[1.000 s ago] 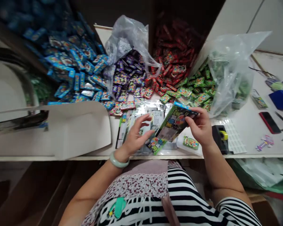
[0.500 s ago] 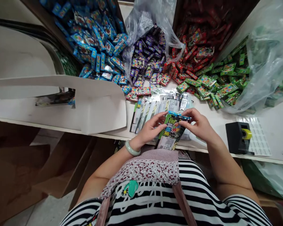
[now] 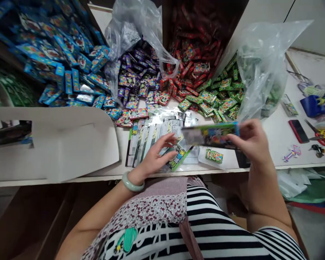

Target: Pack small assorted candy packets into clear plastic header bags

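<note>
Hands sorting shiny packs at the table edge

The right hand (image 3: 253, 142) is pinching a blurry green pack (image 3: 209, 134), holding it up. Just left and below, the left hand (image 3: 155, 159) is resting open-fingered on the fanned flat packs (image 3: 151, 135). A small green box (image 3: 214, 156) is lying under the held pack.

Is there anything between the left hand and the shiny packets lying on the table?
No. The left hand already rests on the flat packets, fingers spread over them. The right hand holds a filled packet above them, off to the side, not blocking the left hand.
</note>
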Demonstrator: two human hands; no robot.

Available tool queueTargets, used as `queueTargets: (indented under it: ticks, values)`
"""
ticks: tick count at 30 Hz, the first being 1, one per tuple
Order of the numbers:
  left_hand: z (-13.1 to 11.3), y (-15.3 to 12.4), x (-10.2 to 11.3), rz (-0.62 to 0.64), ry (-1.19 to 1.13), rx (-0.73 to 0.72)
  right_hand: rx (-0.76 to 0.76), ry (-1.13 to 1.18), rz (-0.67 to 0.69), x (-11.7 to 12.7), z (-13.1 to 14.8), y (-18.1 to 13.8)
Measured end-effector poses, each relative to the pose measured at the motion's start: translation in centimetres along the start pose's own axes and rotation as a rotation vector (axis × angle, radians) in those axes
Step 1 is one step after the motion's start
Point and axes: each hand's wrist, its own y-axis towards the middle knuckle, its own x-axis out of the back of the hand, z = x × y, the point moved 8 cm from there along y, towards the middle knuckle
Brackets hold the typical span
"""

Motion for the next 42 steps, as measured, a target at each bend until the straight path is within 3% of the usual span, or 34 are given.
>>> queueTargets:
  ticks: [3, 5, 6, 8, 10, 12, 14, 18, 19, 20, 23, 25, 32, 34, 38, 40, 42]
  values:
    - [1.3, -0.4, 2.1, -0.107, -0.048, 0.072, 0.131, -0.055, -0.511, 5.5, -1.3, -2.0]
    - [1.9, -0.6, 2.6, -0.127, -0.065, 0.116, 0.21, -0.111, -0.733, 6.7, -2.6, -3.7]
    - [2.2, -0.7, 2.7, -0.132, -0.065, 0.134, 0.214, -0.146, -0.782, 6.5, -3.6, -4.3]
    - [2.6, -0.9, 2.7, -0.141, -0.055, 0.16, 0.136, -0.234, -0.681, 4.8, -6.3, -4.3]
    - [2.8, -1.0, 2.8, -0.15, -0.032, 0.173, 0.015, -0.341, -0.386, 1.7, -9.3, -3.7]
    - [3.0, -1.1, 2.9, -0.153, -0.006, 0.179, -0.061, -0.429, -0.212, -0.1, -11.1, -4.0]
    - [3.2, -1.2, 3.3, -0.163, 0.009, 0.182, -0.053, -0.462, -0.261, 0.4, -10.9, -4.5]
    - [3.5, -1.1, 4.1, -0.188, -0.005, 0.192, 0.14, -0.421, -0.625, 4.3, -8.0, -6.4]
    - [3.6, -1.1, 4.2, -0.189, -0.01, 0.197, 0.184, -0.423, -0.661, 4.8, -7.4, -6.8]
    - [3.7, -1.1, 4.3, -0.191, -0.016, 0.2, 0.203, -0.44, -0.617, 4.9, -7.2, -6.7]
    - [4.1, -1.0, 4.2, -0.19, -0.031, 0.205, 0.12, -0.532, -0.15, 2.2, -8.4, -5.3]
    - [4.3, -0.9, 4.0, -0.193, -0.027, 0.215, 0.026, -0.568, 0.052, 0.9, -9.4, -5.1]
    - [4.8, -1.1, 4.4, -0.174, 0.006, 0.24, -0.178, -0.494, -0.131, 2.4, -9.4, -4.3]
    - [5.0, -1.3, 4.8, -0.185, 0.021, 0.256, -0.155, -0.475, -0.211, 3.4, -8.4, -4.3]
    - [5.2, -1.2, 5.1, -0.208, 0.037, 0.275, -0.033, -0.493, -0.502, 6.2, -5.8, -5.2]
    - [5.1, -1.0, 4.7, -0.194, 0.036, 0.266, 0.006, -0.502, -0.391, 5.3, -5.9, -4.7]
    - [4.9, -0.8, 4.3, -0.175, 0.04, 0.253, 0.01, -0.514, -0.086, 2.6, -7.0, -3.9]
